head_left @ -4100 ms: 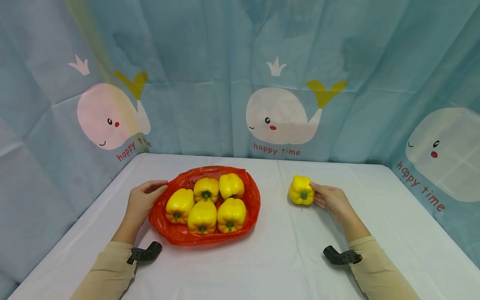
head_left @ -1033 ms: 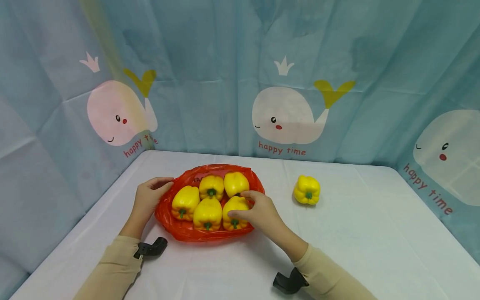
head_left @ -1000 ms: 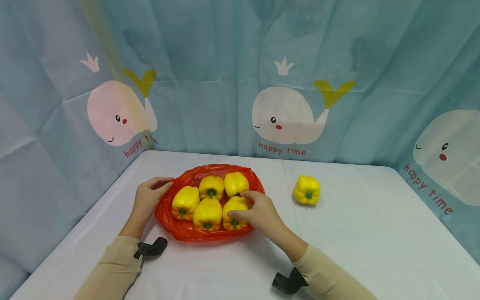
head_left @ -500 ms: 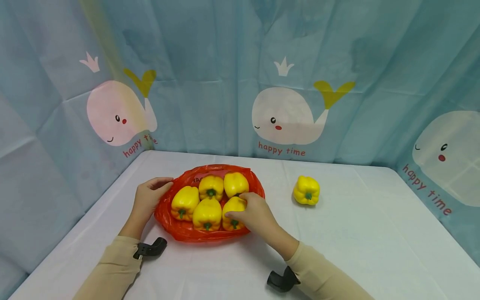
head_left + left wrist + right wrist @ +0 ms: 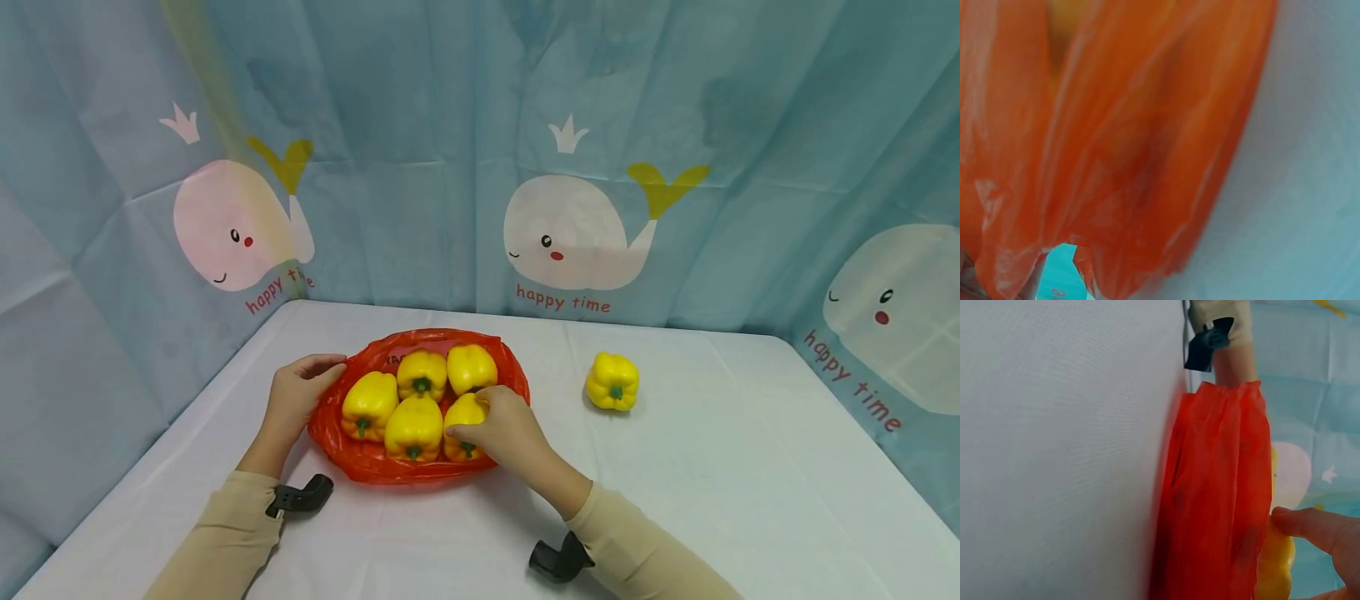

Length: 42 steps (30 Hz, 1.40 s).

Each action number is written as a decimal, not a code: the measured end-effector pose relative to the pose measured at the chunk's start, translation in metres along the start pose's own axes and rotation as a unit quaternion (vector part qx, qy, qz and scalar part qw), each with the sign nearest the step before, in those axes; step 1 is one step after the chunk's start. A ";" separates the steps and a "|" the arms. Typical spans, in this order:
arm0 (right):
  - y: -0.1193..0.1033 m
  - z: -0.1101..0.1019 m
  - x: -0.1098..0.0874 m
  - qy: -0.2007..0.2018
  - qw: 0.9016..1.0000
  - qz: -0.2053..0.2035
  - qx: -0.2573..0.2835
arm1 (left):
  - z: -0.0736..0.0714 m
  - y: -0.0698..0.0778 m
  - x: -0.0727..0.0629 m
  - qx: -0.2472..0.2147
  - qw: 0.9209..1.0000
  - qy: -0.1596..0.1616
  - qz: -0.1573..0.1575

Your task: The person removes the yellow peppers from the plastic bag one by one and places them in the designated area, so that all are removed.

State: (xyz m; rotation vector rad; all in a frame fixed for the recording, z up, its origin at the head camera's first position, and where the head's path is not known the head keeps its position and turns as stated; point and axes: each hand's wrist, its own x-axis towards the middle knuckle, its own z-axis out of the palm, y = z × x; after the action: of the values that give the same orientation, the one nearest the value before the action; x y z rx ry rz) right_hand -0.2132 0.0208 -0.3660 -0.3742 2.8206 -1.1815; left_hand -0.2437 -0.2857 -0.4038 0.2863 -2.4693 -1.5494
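Note:
A red plastic bag (image 5: 408, 477), its mouth spread wide, lies on the table with several yellow bell peppers inside. My left hand (image 5: 296, 400) pinches the bag's left rim; its fingertips are partly hidden by the red film. My right hand (image 5: 513, 433) grips the front right yellow bell pepper (image 5: 460, 412) in the bag, thumb on the near side and fingers behind. In the right wrist view, a fingertip of the right hand (image 5: 1332, 540) touches that pepper's side, just above the bag's edge (image 5: 1216, 487). Red film (image 5: 1122, 125) fills most of the left wrist view.
One more yellow bell pepper (image 5: 612, 381) stands alone on the white tablecloth (image 5: 712, 433), right of the bag. A blue curtain (image 5: 420, 217) printed with whales hangs behind the table and along its sides. Black wrist mounts (image 5: 558, 560) stick out from both sleeves.
My right hand has left the lone pepper standing at the right and moved left to the bag. Within the last second it has closed round the front right pepper. The left hand stays at the rim.

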 end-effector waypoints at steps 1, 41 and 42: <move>0.000 0.000 0.000 -0.001 1.000 0.002 0.001 | 0.000 0.000 0.000 0.000 1.000 0.000 0.001; 0.020 -0.092 -0.030 0.014 0.994 0.032 0.105 | 0.001 -0.007 0.002 -0.021 1.000 0.014 -0.012; 0.022 -0.097 -0.033 0.017 0.994 0.033 0.105 | 0.001 -0.007 0.002 -0.022 1.000 0.014 -0.012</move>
State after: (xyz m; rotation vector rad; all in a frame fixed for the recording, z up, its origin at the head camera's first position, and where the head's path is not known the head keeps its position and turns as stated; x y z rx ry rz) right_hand -0.2006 0.1111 -0.3148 -0.2465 2.6764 -1.4639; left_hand -0.2456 -0.2881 -0.4102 0.3289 -2.4151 -1.5963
